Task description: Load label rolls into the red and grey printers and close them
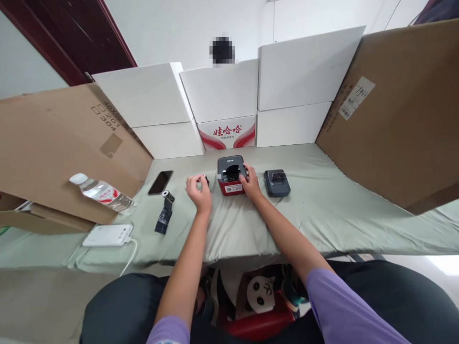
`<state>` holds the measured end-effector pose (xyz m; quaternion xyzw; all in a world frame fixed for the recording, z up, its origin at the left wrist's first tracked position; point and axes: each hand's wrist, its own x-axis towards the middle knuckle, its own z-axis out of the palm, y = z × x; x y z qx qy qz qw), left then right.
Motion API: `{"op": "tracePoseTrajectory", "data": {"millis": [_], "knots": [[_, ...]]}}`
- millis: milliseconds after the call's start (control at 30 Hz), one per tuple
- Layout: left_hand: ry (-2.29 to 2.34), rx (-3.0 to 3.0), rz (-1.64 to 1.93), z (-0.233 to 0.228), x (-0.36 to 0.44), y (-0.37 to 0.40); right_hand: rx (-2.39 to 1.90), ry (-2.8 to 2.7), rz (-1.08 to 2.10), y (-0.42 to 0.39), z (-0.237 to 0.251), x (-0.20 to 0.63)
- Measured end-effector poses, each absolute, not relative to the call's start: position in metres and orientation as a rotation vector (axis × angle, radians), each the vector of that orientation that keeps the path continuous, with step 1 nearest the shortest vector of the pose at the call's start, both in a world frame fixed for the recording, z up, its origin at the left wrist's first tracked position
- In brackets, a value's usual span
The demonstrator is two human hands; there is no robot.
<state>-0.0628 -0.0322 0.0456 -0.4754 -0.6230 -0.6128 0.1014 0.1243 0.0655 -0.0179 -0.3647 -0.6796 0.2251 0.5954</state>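
A small red and black label printer [230, 175] stands at the middle of the cloth-covered table [322, 210], its top open. My right hand [250, 182] rests against its right side, fingers on the casing. My left hand [198, 189] is just left of the printer, fingers curled around a small black object [205, 179] that is mostly hidden. A second, dark grey printer [277, 182] sits to the right of my right hand.
A black phone [160, 182] and a black label roll with a loose strip [165, 212] lie left of my hands. A water bottle [103, 193] lies on brown cardboard [53, 153]; a white power strip [108, 235] is nearby. White boxes [222, 100] and cardboard wall the table.
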Motion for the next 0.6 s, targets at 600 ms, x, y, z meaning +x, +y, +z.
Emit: {"op": "tracePoseTrajectory", "data": {"millis": [600], "knots": [[-2.474, -1.655, -0.509, 0.081, -0.222, -0.066, -0.856, -1.565, 0.541, 0.065, -0.018, 0.125]]}}
